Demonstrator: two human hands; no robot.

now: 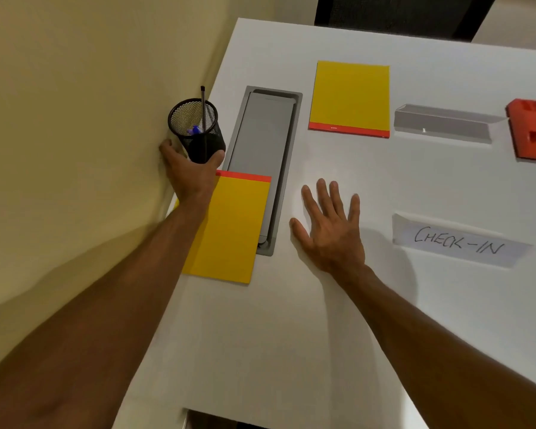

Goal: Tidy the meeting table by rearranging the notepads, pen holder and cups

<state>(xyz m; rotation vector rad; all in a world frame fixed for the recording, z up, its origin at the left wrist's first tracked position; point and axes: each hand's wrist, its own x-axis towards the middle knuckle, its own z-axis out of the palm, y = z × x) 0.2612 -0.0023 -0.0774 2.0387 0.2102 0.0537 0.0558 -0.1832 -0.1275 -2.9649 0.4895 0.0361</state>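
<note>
Head view: left hand (188,168) grips the mesh pen holder (198,131) at the table's (291,335) left edge; right hand (330,224), fingers spread, lies flat between 2 yellow notepads (229,230).

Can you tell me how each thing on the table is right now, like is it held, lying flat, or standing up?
Pen holder: upright at the table's left edge, pens inside, gripped by the left hand.
Right hand: open, flat on the table, holding nothing.
Near notepad: lying flat, partly over the grey cable hatch.
Far notepad: lying flat, closed.
CHECK-IN sign: standing, words facing us.
Grey sign: standing, back towards us.
Red eraser: resting on the table.
</note>
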